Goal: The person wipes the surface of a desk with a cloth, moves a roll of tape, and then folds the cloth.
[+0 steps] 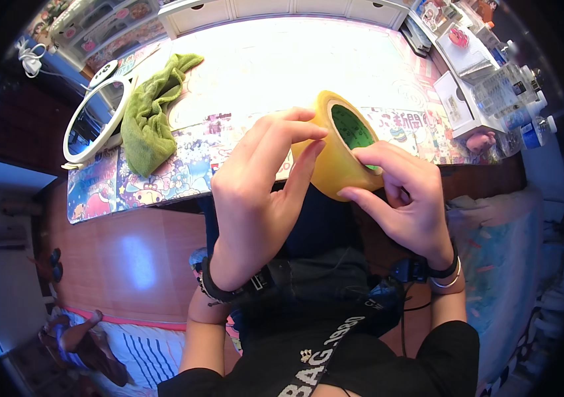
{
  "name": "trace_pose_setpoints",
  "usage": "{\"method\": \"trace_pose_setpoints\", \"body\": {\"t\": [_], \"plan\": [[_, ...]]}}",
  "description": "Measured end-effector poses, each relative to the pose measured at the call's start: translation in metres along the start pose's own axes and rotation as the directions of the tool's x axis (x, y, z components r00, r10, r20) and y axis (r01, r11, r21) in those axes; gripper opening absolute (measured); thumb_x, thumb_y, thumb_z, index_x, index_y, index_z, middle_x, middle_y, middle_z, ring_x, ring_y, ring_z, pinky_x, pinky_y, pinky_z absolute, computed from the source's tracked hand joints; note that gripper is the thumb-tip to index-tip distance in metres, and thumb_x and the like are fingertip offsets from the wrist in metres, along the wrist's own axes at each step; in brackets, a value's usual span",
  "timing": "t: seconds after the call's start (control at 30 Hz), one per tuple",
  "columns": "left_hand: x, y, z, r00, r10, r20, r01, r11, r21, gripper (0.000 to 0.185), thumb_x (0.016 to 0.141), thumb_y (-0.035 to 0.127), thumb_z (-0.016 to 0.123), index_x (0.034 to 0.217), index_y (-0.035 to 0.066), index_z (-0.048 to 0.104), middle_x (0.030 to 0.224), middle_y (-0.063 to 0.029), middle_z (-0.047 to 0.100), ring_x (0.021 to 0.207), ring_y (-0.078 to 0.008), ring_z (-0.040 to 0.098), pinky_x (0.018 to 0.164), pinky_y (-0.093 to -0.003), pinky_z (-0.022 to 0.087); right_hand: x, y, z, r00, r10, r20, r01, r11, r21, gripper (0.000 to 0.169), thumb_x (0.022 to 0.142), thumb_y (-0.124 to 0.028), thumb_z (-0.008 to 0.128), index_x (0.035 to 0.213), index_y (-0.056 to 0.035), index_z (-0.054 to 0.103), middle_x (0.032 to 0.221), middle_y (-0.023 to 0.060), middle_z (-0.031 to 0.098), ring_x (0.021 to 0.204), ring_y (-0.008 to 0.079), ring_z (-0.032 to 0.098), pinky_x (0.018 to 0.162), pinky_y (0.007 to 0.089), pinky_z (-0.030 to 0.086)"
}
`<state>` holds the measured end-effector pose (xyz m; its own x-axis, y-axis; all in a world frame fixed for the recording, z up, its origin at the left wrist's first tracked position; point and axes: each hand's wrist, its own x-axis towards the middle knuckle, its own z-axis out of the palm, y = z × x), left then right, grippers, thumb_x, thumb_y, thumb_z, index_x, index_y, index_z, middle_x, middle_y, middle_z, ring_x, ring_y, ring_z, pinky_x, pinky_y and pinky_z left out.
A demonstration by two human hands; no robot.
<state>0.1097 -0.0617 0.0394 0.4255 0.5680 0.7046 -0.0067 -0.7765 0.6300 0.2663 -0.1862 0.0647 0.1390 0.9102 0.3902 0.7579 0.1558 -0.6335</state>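
Note:
A wide roll of yellowish clear packing tape point(319, 171) with a green inner core is held tilted above the front edge of the desk point(282, 59). My right hand point(406, 193) grips its rim, the fingers in the core and the thumb on the outer face. At the roll's left side is my left hand point(272, 173), its thumb and fingertips close together at the tape's surface; whether they pinch a tape end cannot be seen. A crumpled green cloth point(150, 124) lies on the desk to the left.
A white-framed oval mirror point(96, 121) stands beside the cloth. White drawers point(287, 9) line the desk's back. Plastic bottles point(535, 129), a white box point(455, 101) and a small pink figure point(480, 142) are at the right. Another person point(83, 342) is on bedding at lower left.

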Motion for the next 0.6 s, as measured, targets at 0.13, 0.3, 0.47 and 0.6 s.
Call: {"method": "trace_pose_setpoints", "body": {"t": [0.13,0.3,0.47,0.6], "plan": [[0.004,-0.008,0.001,0.993,0.12,0.014,-0.121,0.989,0.09,0.018,0.082,-0.002,0.072,0.096,0.004,0.063,0.1,-0.0113,0.065,0.079,-0.0306,0.067,0.07,-0.0365,0.055,0.001,-0.002,0.001,1.0,-0.001,0.004,0.001,1.0,-0.026,0.037,0.076,-0.01,0.084,0.107,0.0,0.068,0.088,0.0064,0.067,0.05,0.01,0.042,0.047,0.0242,0.035],[0.006,-0.017,0.001,0.956,0.276,0.096,-0.289,0.942,0.173,0.025,0.078,-0.008,0.067,0.098,0.004,0.057,0.107,-0.0128,0.056,0.074,-0.0312,0.064,0.063,-0.0377,0.053,0.0,-0.005,0.001,1.0,-0.025,-0.004,0.025,0.999,-0.031,0.04,0.071,-0.003,0.085,0.106,0.0024,0.068,0.072,0.0009,0.058,0.05,0.0044,0.031,0.047,0.022,0.023],[-0.002,-0.006,-0.012,0.972,0.175,0.158,-0.173,0.985,-0.026,0.024,0.08,-0.011,0.061,0.1,-0.001,0.053,0.1,-0.015,0.057,0.075,-0.0333,0.063,0.065,-0.0382,0.054,-0.001,-0.008,-0.009,0.991,-0.128,-0.032,0.126,0.99,-0.058,0.033,0.071,-0.007,0.086,0.098,0.0033,0.069,0.073,0.0057,0.064,0.051,0.0088,0.045,0.05,0.0206,0.033],[-0.004,-0.005,-0.016,0.976,-0.024,0.217,0.061,0.984,-0.166,0.011,0.09,-0.007,0.055,0.1,-0.003,0.052,0.09,-0.0161,0.057,0.074,-0.0317,0.062,0.069,-0.0367,0.053,0.009,-0.008,-0.015,0.995,-0.094,0.045,0.097,0.994,-0.057,0.027,0.073,-0.012,0.085,0.086,0.0046,0.067,0.075,0.0098,0.067,0.06,0.0154,0.061,0.06,0.0228,0.045]]}}
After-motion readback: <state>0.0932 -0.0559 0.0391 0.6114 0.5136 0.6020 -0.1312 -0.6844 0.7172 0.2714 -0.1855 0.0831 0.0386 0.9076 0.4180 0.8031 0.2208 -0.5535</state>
